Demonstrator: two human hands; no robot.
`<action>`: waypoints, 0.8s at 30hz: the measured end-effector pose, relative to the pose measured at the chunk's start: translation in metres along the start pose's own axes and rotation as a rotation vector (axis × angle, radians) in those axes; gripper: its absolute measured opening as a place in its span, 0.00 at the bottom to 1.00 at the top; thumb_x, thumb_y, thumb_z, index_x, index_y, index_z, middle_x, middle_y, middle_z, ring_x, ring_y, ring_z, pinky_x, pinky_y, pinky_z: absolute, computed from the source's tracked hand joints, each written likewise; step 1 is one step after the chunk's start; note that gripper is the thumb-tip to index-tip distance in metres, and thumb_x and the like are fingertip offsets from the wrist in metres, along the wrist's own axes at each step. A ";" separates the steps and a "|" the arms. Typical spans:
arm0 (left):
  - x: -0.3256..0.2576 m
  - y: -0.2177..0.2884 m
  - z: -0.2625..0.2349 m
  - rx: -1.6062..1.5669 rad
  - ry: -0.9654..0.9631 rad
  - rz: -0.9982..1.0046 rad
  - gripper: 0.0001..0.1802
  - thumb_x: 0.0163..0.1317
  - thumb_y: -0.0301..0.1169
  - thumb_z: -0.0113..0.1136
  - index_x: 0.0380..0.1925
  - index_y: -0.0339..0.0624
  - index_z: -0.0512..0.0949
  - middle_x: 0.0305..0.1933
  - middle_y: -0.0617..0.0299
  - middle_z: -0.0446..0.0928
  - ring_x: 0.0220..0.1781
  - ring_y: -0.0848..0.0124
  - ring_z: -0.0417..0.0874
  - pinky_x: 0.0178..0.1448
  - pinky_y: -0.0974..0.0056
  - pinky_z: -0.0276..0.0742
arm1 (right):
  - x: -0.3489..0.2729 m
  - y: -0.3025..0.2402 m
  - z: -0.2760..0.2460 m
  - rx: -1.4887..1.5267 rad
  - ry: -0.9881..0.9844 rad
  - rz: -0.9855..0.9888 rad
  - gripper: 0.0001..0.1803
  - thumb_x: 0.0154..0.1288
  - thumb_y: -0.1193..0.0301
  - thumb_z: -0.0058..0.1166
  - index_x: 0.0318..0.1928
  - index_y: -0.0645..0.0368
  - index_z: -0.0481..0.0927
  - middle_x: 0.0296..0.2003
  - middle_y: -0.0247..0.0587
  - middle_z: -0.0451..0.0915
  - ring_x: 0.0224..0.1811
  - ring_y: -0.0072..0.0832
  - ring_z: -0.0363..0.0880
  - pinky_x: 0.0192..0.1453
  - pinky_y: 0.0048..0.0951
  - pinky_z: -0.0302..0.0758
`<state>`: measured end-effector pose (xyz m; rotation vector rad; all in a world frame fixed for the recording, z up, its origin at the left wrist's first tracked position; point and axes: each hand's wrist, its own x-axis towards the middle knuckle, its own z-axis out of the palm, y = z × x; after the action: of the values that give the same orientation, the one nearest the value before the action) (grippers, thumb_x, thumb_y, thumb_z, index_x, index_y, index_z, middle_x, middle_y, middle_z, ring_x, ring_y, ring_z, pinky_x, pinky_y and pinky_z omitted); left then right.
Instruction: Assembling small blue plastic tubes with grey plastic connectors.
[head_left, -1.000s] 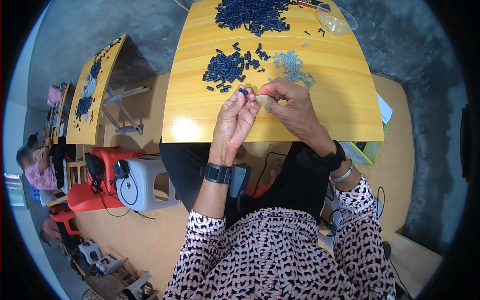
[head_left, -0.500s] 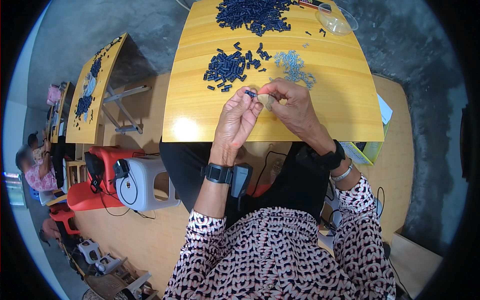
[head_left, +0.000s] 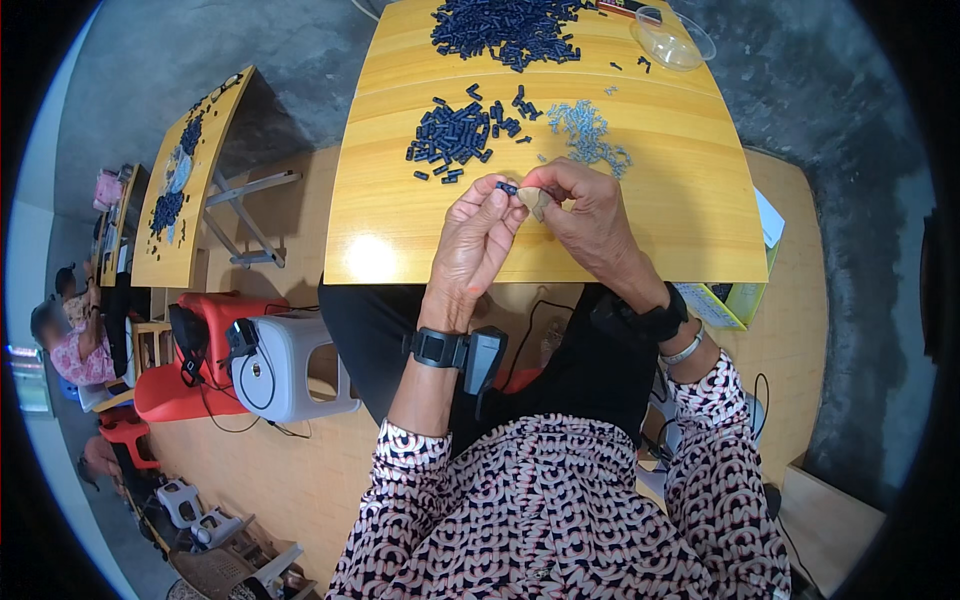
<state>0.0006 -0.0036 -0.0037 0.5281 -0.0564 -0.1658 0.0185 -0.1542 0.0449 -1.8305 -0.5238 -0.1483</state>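
Observation:
Over the near part of the yellow wooden table [head_left: 390, 235], my left hand [head_left: 472, 235] pinches a small dark blue plastic piece [head_left: 507, 188] between thumb and fingers. Close against it, my right hand [head_left: 590, 215] is closed in a pinch. A tan patch [head_left: 533, 202] shows at its fingertips; whether it is a finger cover or a held scrap I cannot tell. Anything tiny between those fingertips is hidden. Just beyond my hands lie a pile of similar dark pieces [head_left: 448, 137] and, to its right, a scatter of small silvery screw-like parts [head_left: 583, 130].
A larger heap of dark pieces [head_left: 505, 30] covers the table's far end, beside a clear plastic bowl [head_left: 675, 42]. A yellow-green bin [head_left: 738, 308] stands off the right edge. At left are a grey-white stool [head_left: 290, 365], red chairs [head_left: 180, 390], another table [head_left: 190, 190] and a seated person [head_left: 90, 350].
The dark piece has turned slightly and shifted a little right, toward my right fingertips. Both hands otherwise stay almost where they were.

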 end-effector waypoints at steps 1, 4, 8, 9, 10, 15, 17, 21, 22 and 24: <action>0.000 0.000 0.000 0.012 0.009 0.004 0.06 0.62 0.22 0.55 0.40 0.39 0.75 0.39 0.62 0.78 0.39 0.75 0.78 0.49 0.71 0.75 | 0.000 -0.001 0.000 -0.004 0.008 -0.005 0.06 0.53 0.79 0.57 0.34 0.65 0.79 0.27 0.33 0.77 0.28 0.17 0.71 0.31 0.19 0.68; 0.000 0.000 0.001 0.025 0.013 0.006 0.07 0.62 0.23 0.55 0.40 0.39 0.75 0.39 0.62 0.78 0.39 0.76 0.78 0.49 0.71 0.75 | -0.002 0.002 0.004 0.019 0.076 -0.055 0.06 0.53 0.79 0.53 0.32 0.68 0.78 0.24 0.41 0.77 0.24 0.22 0.73 0.28 0.24 0.69; 0.000 0.001 0.002 0.042 0.011 -0.012 0.07 0.62 0.23 0.55 0.40 0.38 0.75 0.39 0.62 0.77 0.38 0.76 0.78 0.48 0.71 0.75 | -0.003 0.003 0.007 0.109 0.085 0.018 0.06 0.54 0.79 0.53 0.33 0.69 0.78 0.25 0.40 0.77 0.25 0.21 0.74 0.29 0.23 0.70; -0.001 0.001 0.002 0.031 0.004 -0.018 0.07 0.62 0.23 0.55 0.41 0.38 0.75 0.39 0.62 0.78 0.38 0.76 0.78 0.48 0.71 0.75 | -0.002 0.003 0.006 0.114 0.061 0.011 0.06 0.54 0.78 0.54 0.33 0.68 0.79 0.25 0.39 0.78 0.26 0.19 0.75 0.29 0.22 0.70; -0.001 0.002 0.002 0.021 -0.002 -0.023 0.08 0.62 0.23 0.54 0.41 0.37 0.75 0.38 0.61 0.78 0.38 0.76 0.78 0.47 0.71 0.75 | -0.001 0.004 0.005 0.120 0.037 0.004 0.06 0.54 0.78 0.54 0.33 0.68 0.79 0.25 0.38 0.78 0.27 0.18 0.75 0.30 0.20 0.71; -0.002 0.003 0.004 -0.001 0.018 -0.080 0.08 0.62 0.23 0.54 0.41 0.36 0.76 0.37 0.61 0.78 0.37 0.76 0.77 0.46 0.71 0.75 | 0.003 0.009 -0.003 0.286 -0.078 0.192 0.06 0.57 0.75 0.56 0.34 0.66 0.81 0.25 0.33 0.80 0.26 0.14 0.75 0.31 0.17 0.71; -0.002 0.003 0.005 0.003 0.024 -0.098 0.08 0.62 0.23 0.54 0.41 0.36 0.76 0.36 0.61 0.78 0.37 0.75 0.77 0.46 0.71 0.75 | 0.004 0.011 -0.006 0.366 -0.126 0.223 0.07 0.58 0.74 0.56 0.35 0.65 0.81 0.25 0.32 0.80 0.26 0.13 0.75 0.31 0.16 0.71; -0.002 0.003 0.004 -0.027 -0.023 -0.098 0.08 0.62 0.23 0.54 0.42 0.35 0.76 0.36 0.60 0.77 0.37 0.75 0.77 0.46 0.71 0.75 | 0.002 0.007 -0.010 0.390 -0.160 0.175 0.09 0.61 0.72 0.56 0.37 0.66 0.81 0.26 0.30 0.80 0.28 0.14 0.77 0.33 0.15 0.72; -0.002 0.003 0.004 -0.020 -0.023 -0.098 0.08 0.62 0.23 0.54 0.42 0.35 0.76 0.36 0.60 0.78 0.37 0.75 0.77 0.46 0.71 0.75 | 0.003 0.007 -0.010 0.416 -0.168 0.162 0.09 0.61 0.72 0.57 0.38 0.67 0.81 0.26 0.31 0.80 0.29 0.14 0.78 0.34 0.15 0.73; -0.003 0.004 0.005 -0.026 -0.019 -0.096 0.08 0.62 0.23 0.54 0.42 0.35 0.76 0.37 0.60 0.78 0.37 0.75 0.77 0.46 0.71 0.75 | 0.003 0.006 -0.009 0.410 -0.160 0.130 0.09 0.61 0.72 0.57 0.38 0.67 0.81 0.27 0.32 0.80 0.29 0.15 0.78 0.35 0.16 0.74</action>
<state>-0.0019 -0.0025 0.0022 0.5031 -0.0478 -0.2651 0.0250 -0.1635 0.0432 -1.4746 -0.5024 0.1841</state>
